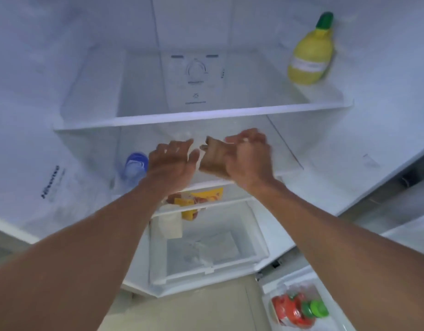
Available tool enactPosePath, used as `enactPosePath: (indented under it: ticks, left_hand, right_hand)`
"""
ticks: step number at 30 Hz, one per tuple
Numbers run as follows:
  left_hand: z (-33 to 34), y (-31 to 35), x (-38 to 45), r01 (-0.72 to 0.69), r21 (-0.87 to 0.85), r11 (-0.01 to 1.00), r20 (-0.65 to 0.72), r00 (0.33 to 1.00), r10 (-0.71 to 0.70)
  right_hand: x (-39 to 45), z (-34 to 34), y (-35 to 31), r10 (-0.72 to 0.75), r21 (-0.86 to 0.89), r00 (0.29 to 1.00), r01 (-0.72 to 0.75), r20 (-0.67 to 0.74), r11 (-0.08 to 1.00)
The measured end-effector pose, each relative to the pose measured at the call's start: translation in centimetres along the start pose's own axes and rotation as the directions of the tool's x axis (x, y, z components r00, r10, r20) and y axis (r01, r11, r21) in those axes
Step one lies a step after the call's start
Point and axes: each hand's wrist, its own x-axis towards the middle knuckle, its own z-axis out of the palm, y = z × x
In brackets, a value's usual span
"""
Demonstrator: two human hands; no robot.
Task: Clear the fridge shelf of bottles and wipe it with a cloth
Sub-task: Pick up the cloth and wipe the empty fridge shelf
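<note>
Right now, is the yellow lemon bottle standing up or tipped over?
Standing up. The yellow lemon bottle rests on its base on the top shelf, green cap pointing upward, by the right wall.

A home kitchen — an open fridge [206, 115] with lemon-juice bottle [311, 51] and door condiments [299, 309].

We see the middle shelf [287, 173], clear glass with a white front rim, level. A clear bottle [134, 167] with a blue label and cap stands upright at its left end. A tan cloth [212, 160], bunched, sits above the shelf's centre. On the shelf above, a yellow bottle [310, 56] with a green cap stands at the right
</note>
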Motion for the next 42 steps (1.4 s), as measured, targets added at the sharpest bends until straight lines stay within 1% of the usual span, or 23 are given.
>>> enactPosePath:
  ticks: [1,2,4,5,7,8,11,13,16,18,19,21,22,25,27,29,31,33,35,36,38,40,42]
  left_hand:
    - [0.6,-1.0,0.0,-0.061,0.097,0.993,0.012,0.998,0.06]
    - [1.4,-2.0,0.0,-0.125,0.171,0.977,0.023,0.992,0.123]
    - [2.4,-3.3,-0.1,-0.212,0.246,0.946,0.036,0.977,0.21]
    - [2.7,-3.7,-0.1,-0.229,0.255,0.94,0.03,0.973,0.229]
    - [2.7,-3.7,0.0,-0.231,0.238,0.943,0.02,0.972,0.233]
    - [2.7,-3.6,0.1,-0.227,0.229,0.946,0.024,0.973,0.228]
    - [3.1,-3.8,0.5,-0.23,0.232,0.945,0.017,0.973,0.232]
    - [3.2,-4.0,0.8,-0.238,0.233,0.943,0.008,0.97,0.243]
    - [3.0,-4.1,0.8,-0.249,0.237,0.939,0.027,0.968,0.25]
    - [2.8,-4.0,0.7,-0.239,0.249,0.938,0.022,0.97,0.242]
    - [2.8,-4.0,0.6,-0.229,0.246,0.942,0.026,0.973,0.23]
    - [2.9,-3.9,0.6,-0.232,0.24,0.942,0.029,0.972,0.232]
    - [3.0,-3.9,0.6,-0.235,0.244,0.941,0.024,0.971,0.236]
    - [2.9,-4.0,0.8,-0.234,0.259,0.937,0.034,0.972,0.234]
    - [2.8,-4.0,0.7,-0.239,0.268,0.933,0.04,0.971,0.238]
    - [2.7,-3.9,0.7,-0.238,0.268,0.933,0.043,0.971,0.236]
    - [2.7,-3.9,0.6,-0.23,0.262,0.937,0.047,0.973,0.226]
    - [2.8,-3.9,0.7,-0.224,0.259,0.94,0.057,0.975,0.216]
    - [2.9,-4.0,0.8,-0.219,0.269,0.938,0.048,0.976,0.214]
    - [2.8,-3.9,0.8,-0.22,0.268,0.938,0.049,0.975,0.215]
    - [2.8,-3.9,0.9,-0.217,0.25,0.944,0.06,0.976,0.208]
    - [2.6,-3.9,0.8,-0.216,0.246,0.945,0.054,0.976,0.209]
    - [2.5,-3.8,0.7,-0.219,0.239,0.946,0.062,0.976,0.211]
  right_hand:
    - [0.1,1.4,-0.4,-0.095,-0.075,0.991,0.103,0.097,0.992]
    - [0.2,2.5,-0.8,-0.13,-0.137,0.969,0.161,0.21,0.977]
    - [-0.2,4.2,-0.9,-0.111,-0.19,0.923,0.192,0.37,0.963]
    - [-0.5,4.6,-0.4,-0.119,-0.187,0.913,0.205,0.39,0.961]
    - [-0.7,4.8,2.0,-0.14,-0.262,0.929,0.237,0.341,0.935]
    - [-0.2,4.6,3.9,-0.118,-0.323,0.951,0.212,0.287,0.922]
    - [3.8,3.4,8.1,0.094,-0.388,0.982,-0.024,0.161,0.921]
    - [5.6,3.5,7.0,0.162,-0.332,0.966,-0.088,0.203,0.939]
    - [3.3,4.1,4.4,0.061,-0.282,0.955,0.025,0.29,0.959]
    - [1.0,3.1,6.2,-0.044,-0.294,0.968,0.119,0.248,0.949]
    - [0.6,2.3,7.3,-0.051,-0.341,0.978,0.12,0.203,0.933]
    - [2.0,1.5,9.0,0.008,-0.441,0.977,0.088,0.211,0.893]
    - [3.7,1.8,9.4,-0.011,-0.441,0.98,0.099,0.199,0.892]
    - [5.8,3.0,5.8,0.075,-0.399,0.984,-0.005,0.161,0.917]
    - [4.7,3.8,5.6,0.018,-0.39,0.986,0.048,0.163,0.92]
    - [2.9,3.1,6.7,0.002,-0.33,0.963,0.09,0.268,0.94]
    - [3.6,2.4,8.3,0.014,-0.394,0.972,0.082,0.235,0.915]
    - [6.3,2.1,8.6,0.109,-0.463,0.981,-0.022,0.161,0.886]
    - [8.5,2.8,7.0,0.218,-0.463,0.96,-0.114,0.178,0.879]
    - [8.5,3.1,6.1,0.206,-0.451,0.955,-0.09,0.215,0.888]
    - [7.3,3.8,5.4,0.076,-0.444,0.956,0.06,0.282,0.894]
    - [4.5,3.9,5.8,-0.069,-0.467,0.953,0.207,0.296,0.859]
    - [3.3,3.3,6.7,-0.073,-0.486,0.951,0.218,0.299,0.846]
